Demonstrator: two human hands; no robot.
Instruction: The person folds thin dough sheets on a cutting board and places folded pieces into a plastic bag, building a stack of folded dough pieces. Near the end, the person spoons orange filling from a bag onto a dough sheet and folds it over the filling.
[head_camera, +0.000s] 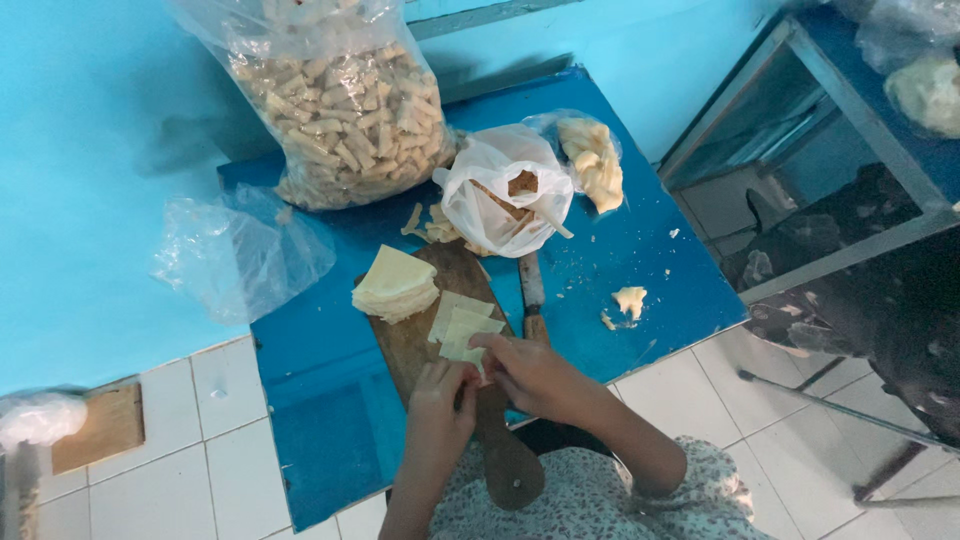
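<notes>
Presently both hands at near end of wooden board (420, 335) on blue table (640, 260). Left hand (440, 400) & right hand (525, 368) fingers pinched together on pale dough square (468, 345), which lies w/ other squares mid-board. Stack of squares (395, 285) just beside, knife (532, 295) along board's right edge.

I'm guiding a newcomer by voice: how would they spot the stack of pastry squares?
Find the blue table, then the brown wooden board lying along it. The stack of pastry squares sits at the board's far left edge: thick and neatly piled, unlike the loose sheets by the hands.
</notes>
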